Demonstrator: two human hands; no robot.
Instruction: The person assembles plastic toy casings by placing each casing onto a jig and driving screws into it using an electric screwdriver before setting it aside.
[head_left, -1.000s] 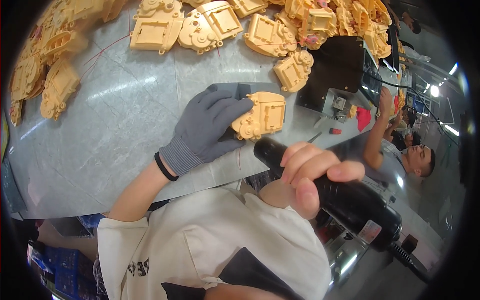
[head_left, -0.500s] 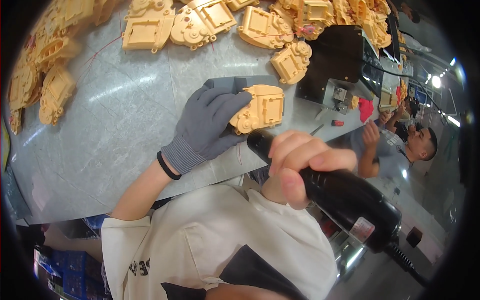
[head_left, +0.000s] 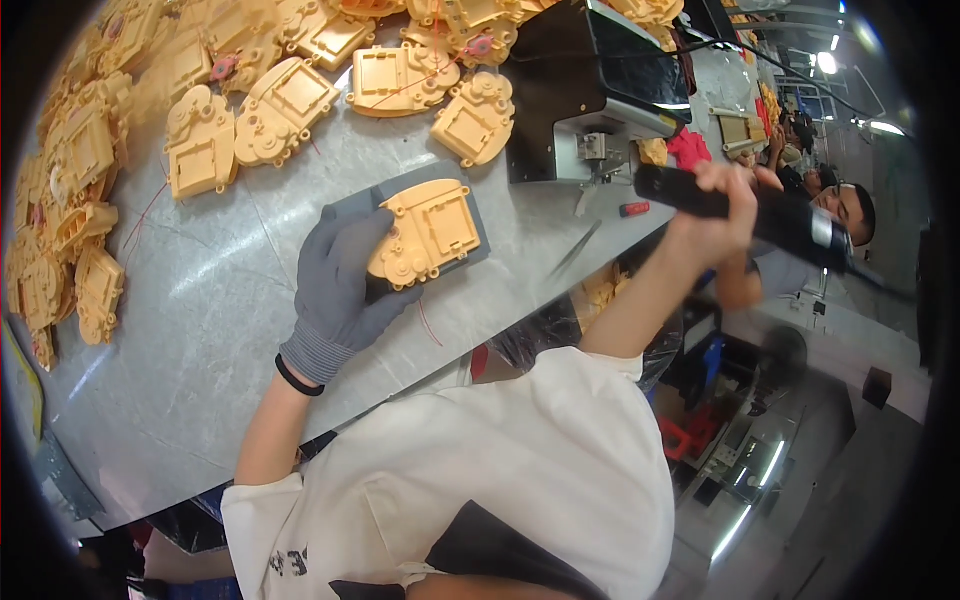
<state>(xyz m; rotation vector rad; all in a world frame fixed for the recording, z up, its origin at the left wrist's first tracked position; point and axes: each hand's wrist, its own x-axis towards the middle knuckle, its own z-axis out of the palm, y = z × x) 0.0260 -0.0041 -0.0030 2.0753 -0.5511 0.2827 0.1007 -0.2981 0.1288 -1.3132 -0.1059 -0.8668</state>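
My left hand (head_left: 338, 275), in a grey knit glove, grips a pale yellow plastic housing (head_left: 440, 228) by its left end. The housing lies face up on a dark grey block (head_left: 387, 190), showing a rectangular recess and round bosses. In my bare right hand (head_left: 738, 205) is a black power screwdriver (head_left: 795, 228), held nearly level and raised off to the right. Its front end points left toward the metal mechanism (head_left: 598, 147) of a black box-shaped machine (head_left: 552, 85). Motion blurs the right hand, and whether the tip touches anything I cannot tell.
Many similar yellow housings (head_left: 398, 80) lie along the far and left sides of the grey table (head_left: 215, 300), some with thin red wires. A small red object (head_left: 634, 210) and a thin dark tool (head_left: 577, 247) rest near the machine. Another person (head_left: 845, 215) sits at right.
The screwdriver has left the housing's lower edge and swung up and right toward the machine, still in my right hand. My left hand still holds the housing on the block. The view has shifted.
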